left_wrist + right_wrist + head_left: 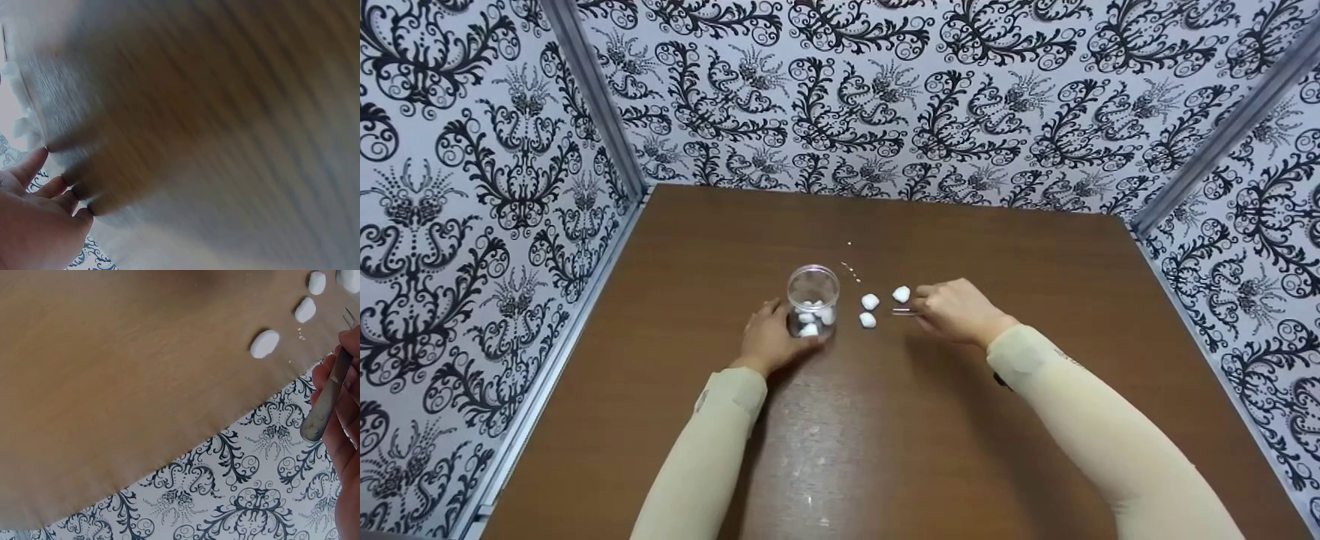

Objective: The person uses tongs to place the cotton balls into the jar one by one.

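Note:
A clear round jar (813, 289) stands on the table with several white cotton balls (808, 318) in its lower part. The left hand (771, 337) grips it from the near left side, thumb at the front and fingers round the side; in the left wrist view, the fingertips (46, 148) touch the clear wall. Between thumb and fingers the right hand (958, 309) holds a small metal fork (323, 410) with a broad rounded handle end. Its thin prongs (901, 310) point left, toward three loose cotton balls (868, 320), and touch none of them in the head view.
Small white bits (851, 271) lie on the brown table (720, 232) behind the loose cotton balls. Patterned walls (870, 97) rise at the back and both sides, with grey metal posts (596, 97) in the corners. Cream sleeves (697, 442) cover both forearms.

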Motion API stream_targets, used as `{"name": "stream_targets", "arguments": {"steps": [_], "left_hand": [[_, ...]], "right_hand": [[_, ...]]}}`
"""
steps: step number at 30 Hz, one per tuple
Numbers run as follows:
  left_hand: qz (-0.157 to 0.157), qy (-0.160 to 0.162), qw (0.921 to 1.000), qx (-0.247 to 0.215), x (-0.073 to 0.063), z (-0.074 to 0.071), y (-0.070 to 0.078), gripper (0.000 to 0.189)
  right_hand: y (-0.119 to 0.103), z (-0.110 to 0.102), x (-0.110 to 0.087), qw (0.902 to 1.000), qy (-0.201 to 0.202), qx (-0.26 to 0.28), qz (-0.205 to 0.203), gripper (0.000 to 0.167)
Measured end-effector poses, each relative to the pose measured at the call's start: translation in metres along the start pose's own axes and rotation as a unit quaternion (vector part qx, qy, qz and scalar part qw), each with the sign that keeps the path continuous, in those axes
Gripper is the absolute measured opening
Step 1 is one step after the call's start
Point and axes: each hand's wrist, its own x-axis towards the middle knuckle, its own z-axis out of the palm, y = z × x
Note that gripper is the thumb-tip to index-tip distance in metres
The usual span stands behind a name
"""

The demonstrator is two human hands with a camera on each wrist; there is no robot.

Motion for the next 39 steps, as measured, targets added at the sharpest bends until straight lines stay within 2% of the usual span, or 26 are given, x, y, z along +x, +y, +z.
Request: {"name": "stream_targets", "arguments": {"steps": [3,9,21,30,39], "left_hand": [[-0.003,0.002,1.0,-0.002,0.0,0.0,0.001,0.099],[-0.009,0.0,1.0,-0.002,-0.001,-0.001,0.002,0.099],[-0.021,-0.008,0.9997,-0.012,-0.004,-0.005,0.006,0.093],[-0.014,0.006,0.9997,-0.018,-0.006,-0.007,0.008,0.09],[-0.025,-0.001,0.9996,-0.013,-0.003,-0.003,0.006,0.094]], "right_hand": [[-0.001,0.004,-0.001,1.0,0.0,0.004,0.002,0.013],[-0.004,0.011,-0.003,0.9999,-0.004,0.01,0.007,0.006],[-0.007,0.024,0.001,0.9997,0.014,0.021,0.002,0.011],[-0.008,0.034,0.004,1.0,0.003,0.003,0.003,0.012],[-0.009,0.038,0.006,0.9998,-0.016,0.0,0.007,0.013]]}}
